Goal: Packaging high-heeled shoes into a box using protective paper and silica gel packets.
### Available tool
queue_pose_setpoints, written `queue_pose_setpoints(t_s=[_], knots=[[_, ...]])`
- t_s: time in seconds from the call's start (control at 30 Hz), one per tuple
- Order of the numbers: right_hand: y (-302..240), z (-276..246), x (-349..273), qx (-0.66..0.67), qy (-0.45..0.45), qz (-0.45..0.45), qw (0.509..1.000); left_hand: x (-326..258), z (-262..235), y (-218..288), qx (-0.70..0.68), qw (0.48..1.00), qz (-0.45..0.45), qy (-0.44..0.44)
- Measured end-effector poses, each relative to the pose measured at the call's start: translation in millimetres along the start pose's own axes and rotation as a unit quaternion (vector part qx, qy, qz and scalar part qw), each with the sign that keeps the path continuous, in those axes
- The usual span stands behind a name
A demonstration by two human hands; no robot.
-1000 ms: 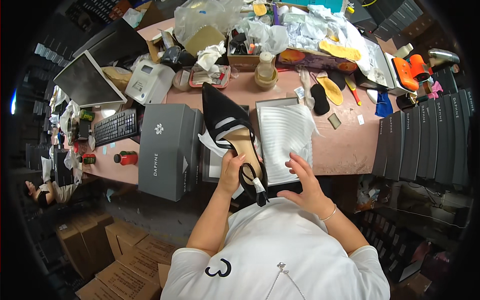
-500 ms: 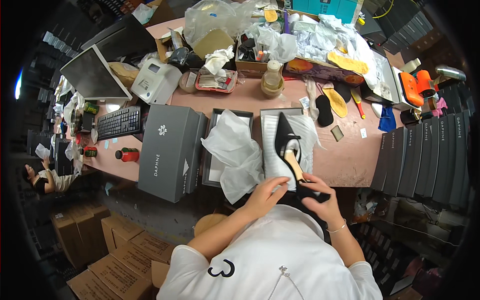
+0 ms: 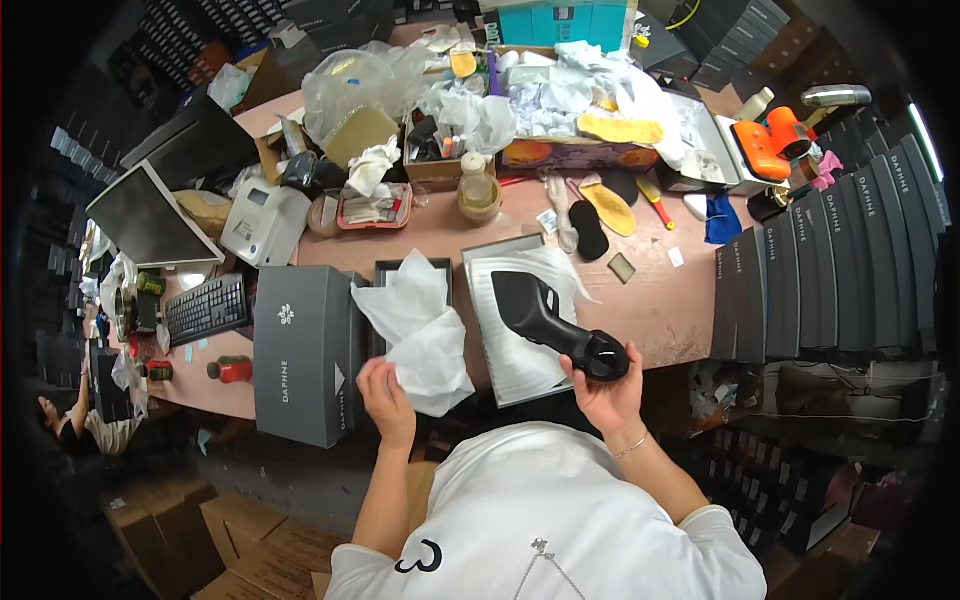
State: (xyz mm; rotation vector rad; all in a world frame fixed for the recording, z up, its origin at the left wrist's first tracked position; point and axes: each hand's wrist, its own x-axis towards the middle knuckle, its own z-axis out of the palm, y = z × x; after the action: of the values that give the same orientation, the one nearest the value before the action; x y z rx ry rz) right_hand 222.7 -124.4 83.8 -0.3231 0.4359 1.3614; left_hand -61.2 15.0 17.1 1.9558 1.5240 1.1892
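Head view: I see the right hand (image 3: 608, 392) with its grip closed around the heel end of a black shoe (image 3: 550, 322), which it holds above the front edge of the pink table (image 3: 660, 310), the toe pointing up and away toward the left. Under the shoe lies a white tissue-lined tray (image 3: 510, 350), just beside an open black box (image 3: 385, 300). My left hand (image 3: 385, 395) has its fingers pinched on the lower edge of a crumpled sheet of white tissue paper (image 3: 420, 325), which drapes over that open box. To the left of the paper lies a grey shoebox lid (image 3: 300, 350), flat on the table. Farther back I make out a keyboard (image 3: 205, 308), a white label printer (image 3: 262, 222) and loose insoles (image 3: 600, 210). A row of dark upright boxes (image 3: 830, 260) stands along the right side.
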Motion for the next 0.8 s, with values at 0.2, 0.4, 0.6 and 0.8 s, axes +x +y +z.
queue_pose_setpoints(t_s=[0.2,0.4,0.6,0.8], knots=[[1,-12,1,0.074,0.000,-0.012,0.997,22,5,11,-0.144,0.986,-0.087,0.012],[-2,-1,-5,0.039,-0.006,0.028,0.999,64,49,53,-0.171,0.962,-0.118,-0.177],[-30,27,-35,-0.271,-0.106,0.119,0.949,83,46,73,-0.294,0.926,-0.075,-0.226],[38,17,19,-0.324,0.016,-0.027,0.945,77,-15,130,-0.244,0.907,0.067,-0.335]])
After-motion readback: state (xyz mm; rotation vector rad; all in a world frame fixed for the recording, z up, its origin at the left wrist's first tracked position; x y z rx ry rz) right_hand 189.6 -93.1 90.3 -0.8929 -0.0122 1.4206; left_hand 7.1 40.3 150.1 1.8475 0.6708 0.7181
